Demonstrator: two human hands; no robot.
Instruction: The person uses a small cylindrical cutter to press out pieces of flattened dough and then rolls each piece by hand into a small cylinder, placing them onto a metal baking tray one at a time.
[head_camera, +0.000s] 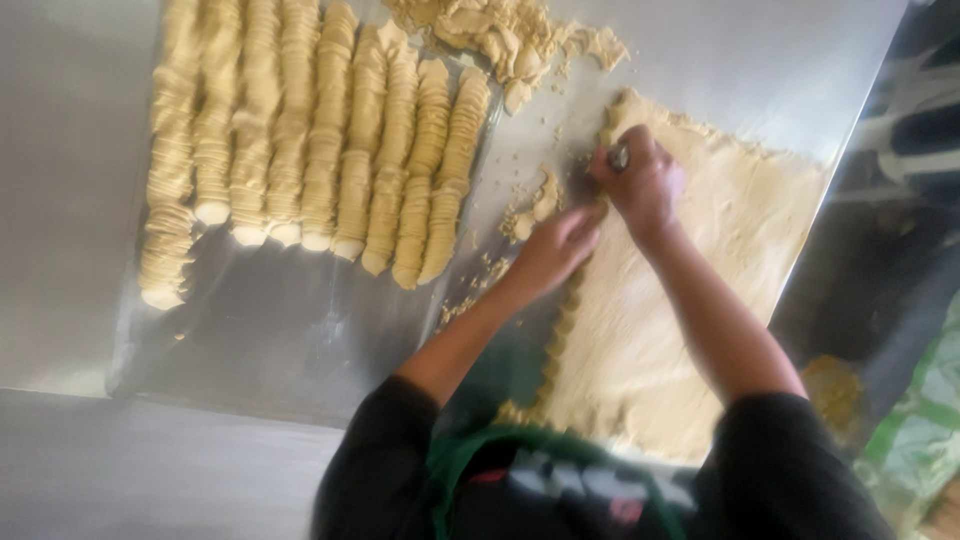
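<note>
Plainly, the right hand (640, 185) is clenched around a small metal cutter (619, 157), pressing it into the rolled dough sheet (690, 300) at the sheet's far left corner, while the left hand (555, 245), fingers curled and touching the scalloped edge of the sheet just below the right hand, seems to pinch at the dough there; whether it holds a piece I cannot tell. To cut well, it looks best to press straight down close to the previous scallop, steadying the sheet with the left hand so little dough is wasted. No bowl or tray shows; to the left of both hands, rows of cut rounds (320, 140) lie stacked on the steel table (300, 330), and scraps (510, 35) are heaped beyond the hands.
</note>
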